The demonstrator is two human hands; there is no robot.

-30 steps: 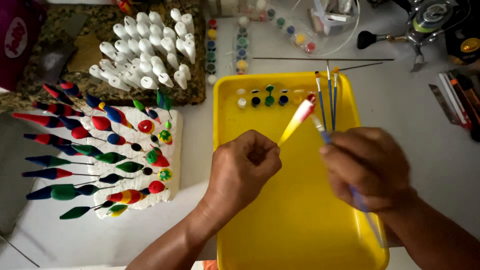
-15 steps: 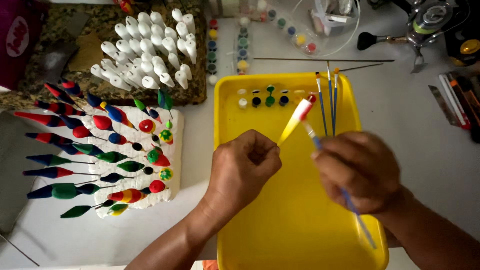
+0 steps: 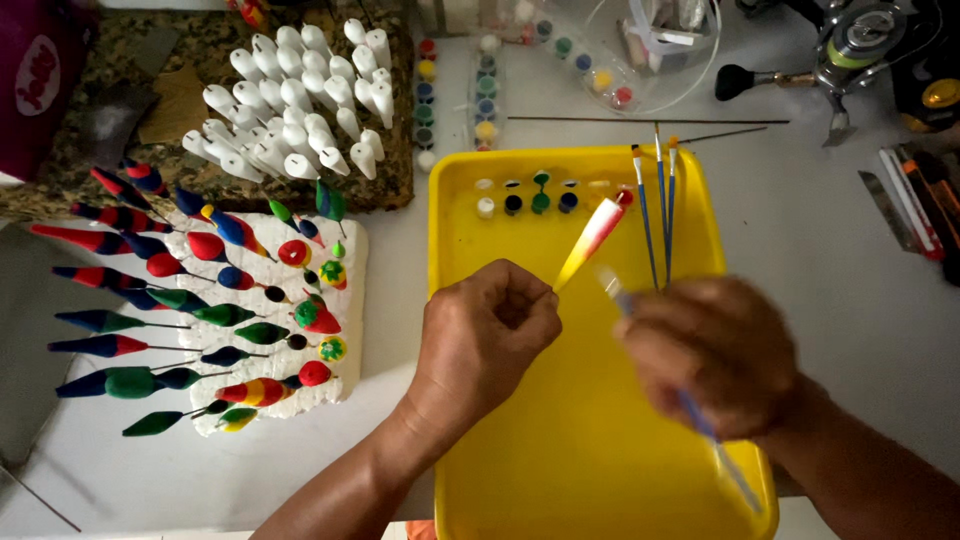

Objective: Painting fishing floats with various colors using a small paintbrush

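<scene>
Head view. White worktop [image 3: 860, 300], crowded along its far edge: a mottled block [image 3: 395, 190] bristling with unpainted white floats [image 3: 290, 110], strips of small paint pots [image 3: 428, 100], a fishing reel [image 3: 860, 40] at the far right corner, hand tools [image 3: 910, 200] at the right edge. A white foam slab [image 3: 350, 300] toward the left edge carried painted floats [image 3: 150, 265] stuck in on thin stems.

A yellow tray [image 3: 590, 450] sat at the near middle, rim raised all round; its floor was mostly bare. Spare brushes [image 3: 655, 210] and a row of paint dabs [image 3: 540, 200] lay along its far edge. Bare worktop lay right of the tray.

Left hand [image 3: 490, 335] was clenched over the tray, fingertips pinching the stem of a float [image 3: 592, 240] fading yellow to white with a red tip, angled toward the tray's far right corner. Right hand [image 3: 715, 355], motion-blurred, was closed round a blue-handled brush [image 3: 700, 425], bristles just beside the float.

Against half a second earlier: right hand sat slightly nearer the tray's right edge; float and left hand unchanged.
</scene>
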